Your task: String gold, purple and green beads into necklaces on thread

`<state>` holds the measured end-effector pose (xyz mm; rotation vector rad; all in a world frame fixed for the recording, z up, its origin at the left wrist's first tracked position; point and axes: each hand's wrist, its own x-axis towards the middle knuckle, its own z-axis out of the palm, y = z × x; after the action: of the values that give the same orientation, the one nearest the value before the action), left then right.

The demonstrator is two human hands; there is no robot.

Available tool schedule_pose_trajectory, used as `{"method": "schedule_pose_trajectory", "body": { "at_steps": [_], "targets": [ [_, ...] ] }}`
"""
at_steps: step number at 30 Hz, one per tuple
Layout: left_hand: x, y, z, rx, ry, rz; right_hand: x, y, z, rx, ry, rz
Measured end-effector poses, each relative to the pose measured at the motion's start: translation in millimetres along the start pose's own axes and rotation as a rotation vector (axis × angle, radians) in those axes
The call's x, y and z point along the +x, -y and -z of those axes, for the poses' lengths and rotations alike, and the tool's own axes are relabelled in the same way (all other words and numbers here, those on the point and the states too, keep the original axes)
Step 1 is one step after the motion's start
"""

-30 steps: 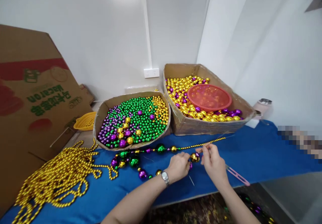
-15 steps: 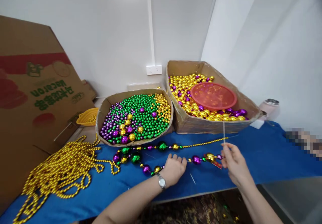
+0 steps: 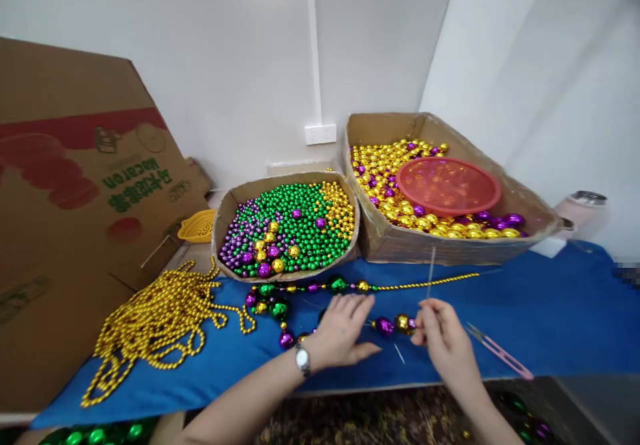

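Observation:
My left hand (image 3: pixel 345 332) lies palm down over the bead garland, its fingers stretched out and its thumb apart. Beside it, part of the garland shows a shiny purple bead (image 3: pixel 385 326) and a gold bead (image 3: pixel 402 323). My right hand (image 3: pixel 445 335) pinches the garland's right end, where a thin pale cord (image 3: pixel 431 273) sticks up from between thumb and fingers. The garland's far side carries a large green bead (image 3: pixel 338 284) and a run of small gold beads (image 3: pixel 430 284). Some beads are hidden under my left hand.
Pink thread snips (image 3: pixel 500 352) lie right of my right hand. Behind stand a carton of small beads (image 3: pixel 280 232) and a carton of larger ones (image 3: pixel 430 252) holding a red basin (image 3: pixel 450 185). Gold bead strands (image 3: pixel 155 318) are heaped left, by a tall cardboard box (image 3: pixel 65 245).
My left hand has uncurled, its thumb now spread away from the fingers. My right hand has moved slightly left, still pinching the cord, and the pink snips have come into sight. The view has shifted.

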<state>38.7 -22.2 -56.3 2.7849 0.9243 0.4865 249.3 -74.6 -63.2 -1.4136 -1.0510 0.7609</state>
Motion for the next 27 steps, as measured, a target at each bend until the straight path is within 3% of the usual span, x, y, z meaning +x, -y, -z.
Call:
{"method": "schedule_pose_trajectory", "body": {
  "at_steps": [2,4,7,10,16,21,27],
  "targets": [
    [10,-17,-5.0,-0.153,-0.063,-0.078,-7,3,-15,-0.055,0.079,0.035],
    [20,-29,-15.0,-0.250,-0.114,-0.073,-10,4,-22,-0.143,0.116,0.100],
    [31,-35,-32.0,-0.280,-0.146,-0.027,-6,4,-17,-0.232,0.091,0.171],
    [38,-38,-42.1,-0.188,-0.175,-0.024,0,4,-3,-0.156,0.027,0.100],
    [51,-54,-37.7,-0.053,-0.126,-0.024,9,9,15,0.228,-0.194,-0.056],
    [55,-53,-33.2,-0.058,-0.054,0.066,10,9,6,0.223,-0.169,-0.068],
    [56,-44,-26.4,-0.056,-0.040,0.023,14,10,-5,0.227,-0.224,-0.024]
  ]
}}
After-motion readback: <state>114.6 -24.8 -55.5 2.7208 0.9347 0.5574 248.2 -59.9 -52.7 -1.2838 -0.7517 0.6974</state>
